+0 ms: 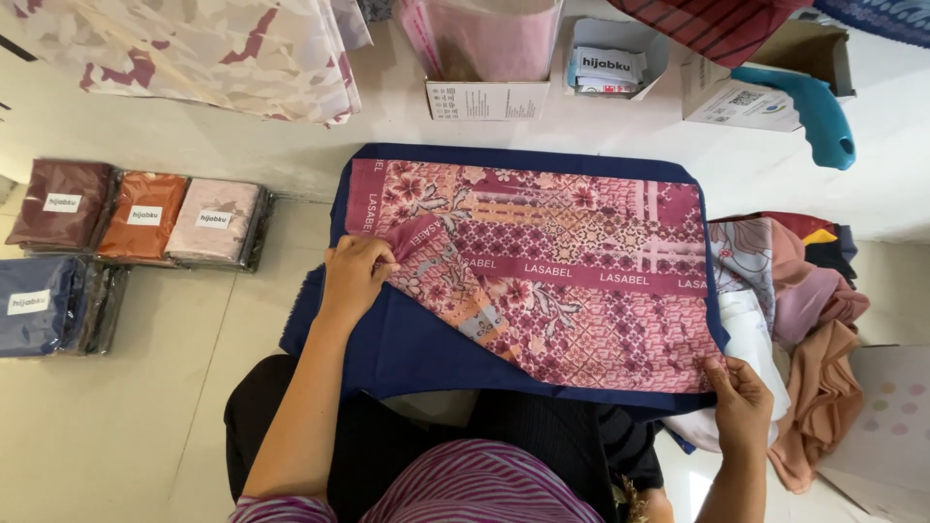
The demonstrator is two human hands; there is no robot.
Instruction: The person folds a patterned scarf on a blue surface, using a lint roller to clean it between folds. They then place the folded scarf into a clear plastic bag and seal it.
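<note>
A patterned scarf in pink, maroon and cream with a navy border lies spread over a flat board in front of me. My left hand pinches its near-left corner, which is folded inward over the patterned face. My right hand grips the near-right corner at the navy edge. Both hands hold the same cloth, one at each side.
Packaged scarves in clear bags lie on the floor at left, with a navy pack below them. Loose pink and beige cloths are heaped at right. Cardboard boxes and a teal handheld device sit at the back.
</note>
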